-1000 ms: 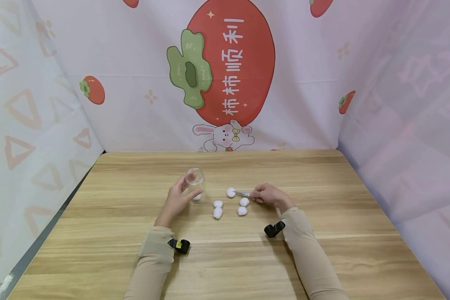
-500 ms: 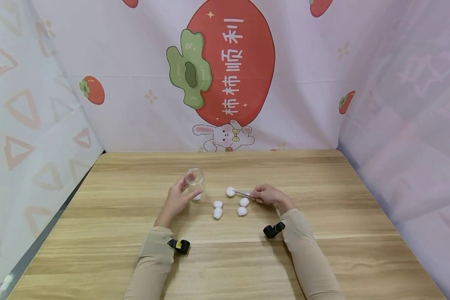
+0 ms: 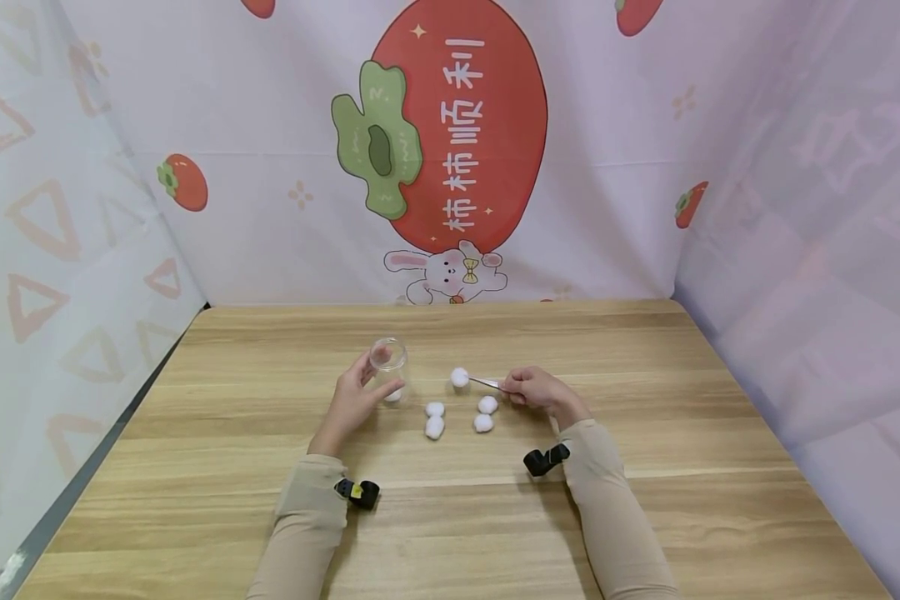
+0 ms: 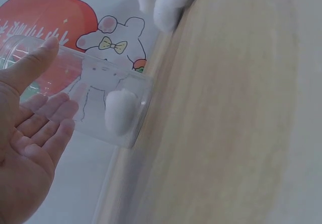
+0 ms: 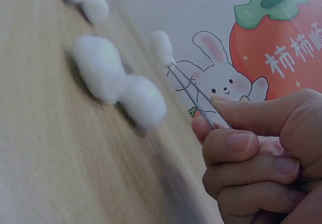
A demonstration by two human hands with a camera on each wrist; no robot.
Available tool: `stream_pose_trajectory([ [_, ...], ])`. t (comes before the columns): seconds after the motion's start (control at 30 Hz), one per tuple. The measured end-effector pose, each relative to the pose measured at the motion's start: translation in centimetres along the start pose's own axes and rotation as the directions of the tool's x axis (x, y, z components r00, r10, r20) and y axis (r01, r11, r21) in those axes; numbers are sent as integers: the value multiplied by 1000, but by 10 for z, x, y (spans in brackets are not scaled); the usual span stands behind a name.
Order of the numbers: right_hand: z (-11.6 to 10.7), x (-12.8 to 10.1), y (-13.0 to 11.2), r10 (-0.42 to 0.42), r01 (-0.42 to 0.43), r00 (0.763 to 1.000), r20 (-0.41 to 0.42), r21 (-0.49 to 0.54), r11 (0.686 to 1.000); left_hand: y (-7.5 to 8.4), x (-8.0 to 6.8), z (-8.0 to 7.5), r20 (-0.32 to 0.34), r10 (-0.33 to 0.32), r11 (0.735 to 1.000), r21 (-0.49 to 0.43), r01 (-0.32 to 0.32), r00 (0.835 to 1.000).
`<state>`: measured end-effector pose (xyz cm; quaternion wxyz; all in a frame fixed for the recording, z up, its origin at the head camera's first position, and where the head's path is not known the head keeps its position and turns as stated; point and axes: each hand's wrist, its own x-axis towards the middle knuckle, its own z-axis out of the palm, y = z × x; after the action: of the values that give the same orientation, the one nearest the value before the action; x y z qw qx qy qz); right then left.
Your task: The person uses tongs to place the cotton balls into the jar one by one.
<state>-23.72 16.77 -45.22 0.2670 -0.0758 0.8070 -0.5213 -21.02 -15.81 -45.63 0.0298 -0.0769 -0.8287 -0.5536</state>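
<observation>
My left hand (image 3: 350,407) grips a clear jar (image 4: 93,121) that stands upright on the table, thumb on the near side and fingers round it. A white cotton ball (image 4: 121,112) lies at the bottom of the jar. In my right hand (image 3: 537,388) is a pair of metal tweezers (image 3: 484,382), pinched between thumb and fingers. Their tips hold another cotton ball (image 5: 161,48), raised above the tabletop to the right of the jar. Two loose cotton balls (image 3: 435,420) lie nearest the jar, and two more cotton balls (image 5: 118,80) lie below the tweezers.
The wood-grain table (image 3: 450,525) reaches back to a printed cloth backdrop (image 3: 607,150), with cloth at both sides too. Black wrist cameras (image 3: 547,460) are strapped to both sleeved forearms.
The tweezers have closed on the cotton ball and lifted it slightly, a little toward the jar. My left hand and the jar stay in place, as do the loose cotton balls.
</observation>
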Motion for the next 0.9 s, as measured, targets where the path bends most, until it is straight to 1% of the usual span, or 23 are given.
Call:
stream_pose_trajectory([
  [0.37, 2, -4, -4, -26, 27, 999, -26, 17, 1000, 4, -2, -1, 9, -11, 1000, -5, 11, 1000],
  [0.63, 3, -5, -9, -49, 51, 997, -56, 21, 998, 3, -1, 0, 0, 5, 1000, 5, -5, 1000],
  [0.8, 1, -8, -12, -43, 46, 996, -78, 30, 999, 5, -1, 1, 9, 0, 1000, -17, 0, 1000],
  [0.9, 1, -9, -11, -43, 45, 996, -74, 36, 998, 4, -1, 2, 14, 4, 1000, -25, -3, 1000],
])
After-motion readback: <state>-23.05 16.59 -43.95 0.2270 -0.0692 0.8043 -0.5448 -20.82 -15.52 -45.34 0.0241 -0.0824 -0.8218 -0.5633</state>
